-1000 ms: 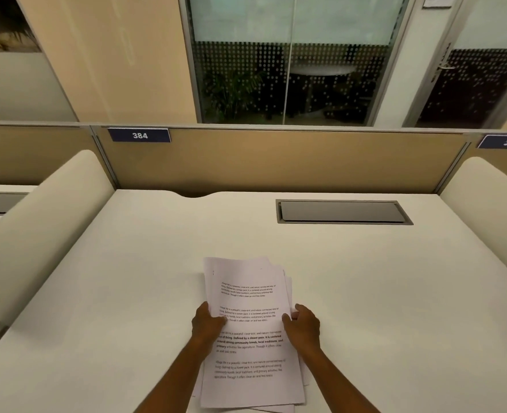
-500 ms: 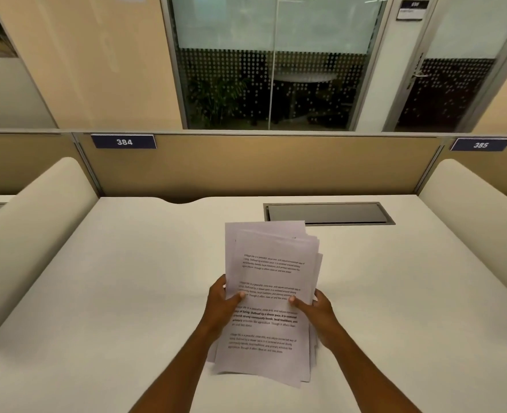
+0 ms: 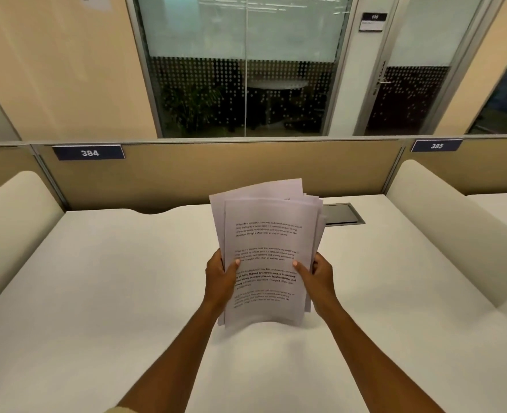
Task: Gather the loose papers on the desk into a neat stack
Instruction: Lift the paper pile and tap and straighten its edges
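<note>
Center frame, above desk: papers gathered into one bundle and held up off the white top, tilted toward the camera. From left: left hand closed on bundle's left edge, thumb over the front sheet, fingers hidden behind. Mid: printed sheets w/ four short text blocks, one in bold; top sheet roughly upright, bottom edge bowed and sagging clear of the desk. Behind it, several sheets fanned out of line, corners poking past upper left and upper right, edges stepped along the right side. Right: right hand clamped on bundle's right edge, thumb on front, fingers wrapped round the back. Further right, partly hidden by bundle's top corner: grey cable hatch set into the desk.

Progress, by the look of it: gathering done, no stray sheets visible on the desk surface in shot. Left to do, prob.: squaring up the edges, likely by tapping bundle on the desk, then laying it flat as a neat stack. Not yet neat: offsets plain at top and right.
</note>
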Available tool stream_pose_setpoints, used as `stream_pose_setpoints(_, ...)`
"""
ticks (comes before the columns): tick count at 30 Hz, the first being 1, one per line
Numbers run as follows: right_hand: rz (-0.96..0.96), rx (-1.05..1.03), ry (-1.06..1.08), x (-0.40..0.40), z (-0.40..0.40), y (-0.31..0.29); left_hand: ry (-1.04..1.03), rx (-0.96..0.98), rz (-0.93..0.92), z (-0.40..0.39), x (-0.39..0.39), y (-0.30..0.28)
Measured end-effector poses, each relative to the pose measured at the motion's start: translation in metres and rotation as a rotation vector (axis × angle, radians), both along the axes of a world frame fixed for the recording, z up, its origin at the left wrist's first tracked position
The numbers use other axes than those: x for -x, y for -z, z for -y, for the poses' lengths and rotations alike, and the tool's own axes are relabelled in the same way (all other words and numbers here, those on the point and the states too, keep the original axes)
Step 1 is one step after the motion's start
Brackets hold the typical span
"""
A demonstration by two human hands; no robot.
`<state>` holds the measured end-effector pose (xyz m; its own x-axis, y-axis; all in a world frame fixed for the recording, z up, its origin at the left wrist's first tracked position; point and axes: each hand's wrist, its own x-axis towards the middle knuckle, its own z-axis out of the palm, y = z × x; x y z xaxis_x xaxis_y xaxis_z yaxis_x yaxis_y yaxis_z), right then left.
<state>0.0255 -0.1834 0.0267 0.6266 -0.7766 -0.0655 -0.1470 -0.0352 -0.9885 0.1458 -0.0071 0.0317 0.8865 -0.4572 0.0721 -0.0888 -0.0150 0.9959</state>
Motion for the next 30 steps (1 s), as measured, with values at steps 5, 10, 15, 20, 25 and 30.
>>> stream_pose_setpoints(5, 0.092, 0.009, 0.038, 0.001, 0.006, -0.005, -0.053, 0.022, 0.039, 0.015, 0.010, -0.003)
stream_pose_setpoints(10, 0.106, -0.027, 0.032, 0.007, 0.005, 0.007, -0.115, 0.009, 0.037, 0.015, 0.020, 0.009)
stream_pose_setpoints(15, 0.110, -0.037, -0.005, 0.008, 0.003, 0.012, -0.164, 0.002, 0.004, 0.012, 0.021, 0.013)
stream_pose_setpoints(20, 0.121, 0.038, -0.028, 0.002, 0.002, 0.003, -0.206, -0.001, 0.008, 0.012, 0.019, 0.007)
stream_pose_setpoints(25, 0.122, 0.104, 0.002, -0.004, 0.004, 0.001, -0.229, 0.001, 0.021, 0.016, 0.023, 0.005)
stream_pose_setpoints(30, 0.101, 0.059, 0.014, -0.001, 0.005, 0.011, -0.209, -0.006, 0.042, 0.018, 0.029, 0.005)
